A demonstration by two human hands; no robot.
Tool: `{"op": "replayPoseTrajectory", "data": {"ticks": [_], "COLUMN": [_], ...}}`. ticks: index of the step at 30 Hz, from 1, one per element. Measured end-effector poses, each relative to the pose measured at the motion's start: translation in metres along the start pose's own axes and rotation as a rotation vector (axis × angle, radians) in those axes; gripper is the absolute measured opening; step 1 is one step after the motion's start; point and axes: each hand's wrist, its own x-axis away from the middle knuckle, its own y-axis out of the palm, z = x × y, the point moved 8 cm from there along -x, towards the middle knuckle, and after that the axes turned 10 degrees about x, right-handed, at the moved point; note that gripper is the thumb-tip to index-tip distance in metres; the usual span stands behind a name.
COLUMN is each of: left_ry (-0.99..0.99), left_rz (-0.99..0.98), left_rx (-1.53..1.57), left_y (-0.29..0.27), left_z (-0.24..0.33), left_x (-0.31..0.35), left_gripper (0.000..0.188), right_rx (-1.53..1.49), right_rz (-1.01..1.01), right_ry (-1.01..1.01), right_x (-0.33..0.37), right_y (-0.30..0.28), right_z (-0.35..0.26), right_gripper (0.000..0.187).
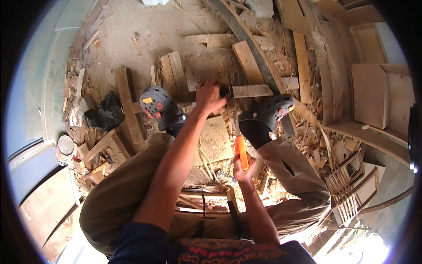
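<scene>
My right hand (244,168) is closed round the orange handle of a handsaw (242,154). Its thin blade, seen edge-on, runs away from me between my feet toward a narrow wooden strip (252,91). At the strip the blade is just right of my left hand (211,97), and I cannot tell how deep it sits. My left hand is closed over the strip's left part, fingers curled around it and partly hidden. My dark clogs (159,105) with colourful charms stand either side, the right clog (269,113) close to the strip's right end.
A flat board (215,140) lies between my legs among shavings. Planks (129,103) and offcuts are scattered about, with a long dark beam (246,37) ahead. A black plastic bag (107,112) and a can (65,147) are at left. A slatted wooden frame (345,193) leans at right.
</scene>
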Motion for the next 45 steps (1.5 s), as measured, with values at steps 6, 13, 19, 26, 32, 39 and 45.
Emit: {"op": "replayPoseTrajectory", "data": {"ticks": [6,13,19,26,32,39,45], "left_ry": [-0.004,-0.002,-0.054,-0.022,0.048,-0.011,-0.070], "left_rz": [-0.005,-0.042,-0.057,0.033,0.283,0.316,0.214], "left_rx": [0.066,0.047,0.040,0.112,-0.012,-0.061,-0.144], "left_y": [0.006,0.001,0.000,-0.003,-0.020,-0.013,-0.016], "left_z": [-0.001,0.003,-0.005,-0.003,0.016,0.006,0.008], "left_x": [0.005,-0.009,0.001,-0.005,-0.005,0.004,-0.004], "left_gripper": [0.036,0.038,0.042,0.027,0.028,0.032,0.028], "right_rx": [-0.037,-0.087,0.014,-0.099,-0.037,-0.122,-0.145], "right_rz": [0.005,0.045,-0.002,0.056,0.067,0.020,0.072], "right_ry": [0.107,0.071,0.021,0.107,0.018,0.056,0.050], "right_x": [-0.040,-0.035,-0.008,-0.059,-0.002,-0.022,-0.047], "right_y": [0.018,0.008,0.016,0.028,0.011,0.027,0.026], "right_z": [-0.023,-0.004,0.006,-0.006,0.022,0.008,-0.007], "right_gripper": [0.015,0.016,0.019,0.016,0.017,0.016,0.015]}}
